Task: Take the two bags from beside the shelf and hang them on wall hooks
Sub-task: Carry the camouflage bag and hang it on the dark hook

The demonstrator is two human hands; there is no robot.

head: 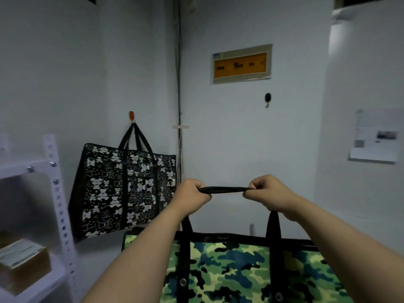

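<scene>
Our arms reach in from seven and four o'clock; left hand (192,193) and right hand (269,191), level, each grip the black strap (225,190).

A glossy woven-plastic sheen is shown by the camouflage bag (240,270) and the bear-print bag (122,189); their black straps (225,190) look matt cloth. The shelf (54,193) is white-painted metal.

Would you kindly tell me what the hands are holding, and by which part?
The left hand and right hand grip the camouflage bag by its black handle, one at each end.
</scene>
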